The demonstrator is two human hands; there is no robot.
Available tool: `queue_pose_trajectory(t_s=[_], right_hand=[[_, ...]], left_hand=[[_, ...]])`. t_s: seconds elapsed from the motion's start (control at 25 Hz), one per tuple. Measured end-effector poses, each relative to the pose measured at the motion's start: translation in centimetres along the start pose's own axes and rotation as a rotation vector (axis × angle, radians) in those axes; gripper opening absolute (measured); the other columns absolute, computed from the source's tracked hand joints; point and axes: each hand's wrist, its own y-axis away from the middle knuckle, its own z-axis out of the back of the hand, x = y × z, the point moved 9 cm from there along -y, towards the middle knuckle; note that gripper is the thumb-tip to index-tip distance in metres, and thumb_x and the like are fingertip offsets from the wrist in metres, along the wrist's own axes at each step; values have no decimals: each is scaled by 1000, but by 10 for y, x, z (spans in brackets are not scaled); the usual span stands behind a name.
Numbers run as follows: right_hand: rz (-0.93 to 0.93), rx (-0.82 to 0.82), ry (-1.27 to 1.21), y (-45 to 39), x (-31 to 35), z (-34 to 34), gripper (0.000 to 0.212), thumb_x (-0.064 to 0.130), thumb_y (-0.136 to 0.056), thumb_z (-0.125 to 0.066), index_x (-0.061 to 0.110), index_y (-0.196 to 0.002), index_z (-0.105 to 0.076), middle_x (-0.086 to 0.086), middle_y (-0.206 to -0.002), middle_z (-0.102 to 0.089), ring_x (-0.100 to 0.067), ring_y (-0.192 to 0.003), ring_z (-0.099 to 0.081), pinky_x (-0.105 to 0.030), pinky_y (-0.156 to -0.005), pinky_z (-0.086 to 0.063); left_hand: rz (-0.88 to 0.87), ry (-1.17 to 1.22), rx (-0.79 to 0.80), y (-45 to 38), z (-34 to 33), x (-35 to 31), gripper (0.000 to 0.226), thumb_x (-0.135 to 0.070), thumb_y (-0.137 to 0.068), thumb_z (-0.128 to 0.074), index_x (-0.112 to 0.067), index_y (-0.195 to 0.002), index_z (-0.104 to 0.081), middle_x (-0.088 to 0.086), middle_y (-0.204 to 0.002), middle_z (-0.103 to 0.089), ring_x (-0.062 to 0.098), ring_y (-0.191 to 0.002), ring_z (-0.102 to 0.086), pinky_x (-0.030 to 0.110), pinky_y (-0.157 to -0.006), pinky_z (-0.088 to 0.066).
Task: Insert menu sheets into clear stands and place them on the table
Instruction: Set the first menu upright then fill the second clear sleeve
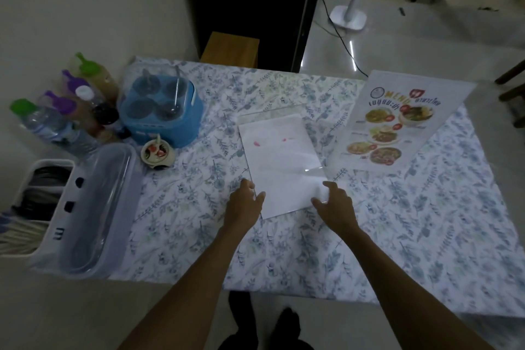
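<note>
A clear stand (272, 115) lies flat in the middle of the table with a white sheet (281, 162) on or in it, blank side up with faint red marks. My left hand (245, 202) touches the sheet's near left corner, fingers spread. At the near right corner my right hand (336, 203) rests with fingers curled on the edge. A printed menu sheet (397, 125) with food photos lies face up at the right, partly over the table's far edge.
The table carries a floral cloth (199, 207). A blue condiment caddy (162, 111), a small sauce cup (157, 152), several bottles (56, 119), a lidded clear box (93, 207) and a white cutlery basket (34, 202) crowd the left side. A fan base (348, 15) stands on the floor behind.
</note>
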Motion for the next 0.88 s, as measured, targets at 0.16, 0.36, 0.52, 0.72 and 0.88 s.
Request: queue_pose_trajectory(t_s=[0.16,0.36,0.52,0.72,0.88], right_hand=[[-64,46,-179,13,-3,-3,60,35,-84,-69,16,-134,-44,-20,-128,-59,-35,-115,-57,-40,-95,-46],[19,76,-300,57,-6,4,45,18,-89,-65,21,-132,-53,-14,-125,-64,-24,-111,-62,-33,-87,-52],[154,13,-327,86,-7,27,43,-4,-87,-54,18,-122,-67,-8,-125,-69,-22,-106,-67,-39,-91,-57],[310,-101,-428,116,5,78,30,15,-90,-68,23,-118,-71,8,-109,-73,-4,-81,-71,-7,-68,-52],[377,-188,-490,134,16,116,23,23,-92,-66,23,-115,-72,11,-103,-73,5,-84,-66,-12,-71,-54]], left_hand=[[76,0,-62,11,8,2,21,-26,-91,-65,-16,-107,-56,9,-109,-69,23,-93,-65,28,-77,-49],[168,103,-67,27,35,16,39,-37,-81,-78,-12,-102,-57,6,-105,-65,26,-97,-64,29,-77,-48],[128,136,-212,62,72,-2,34,-32,-83,-78,-9,-101,-61,3,-98,-67,23,-91,-65,26,-71,-43],[51,197,-333,114,106,-43,31,-44,-85,-72,-18,-97,-61,-3,-98,-68,13,-83,-62,25,-61,-43],[-35,246,-391,152,119,-68,32,-51,-86,-69,-20,-91,-61,-6,-90,-69,5,-79,-63,22,-59,-43]])
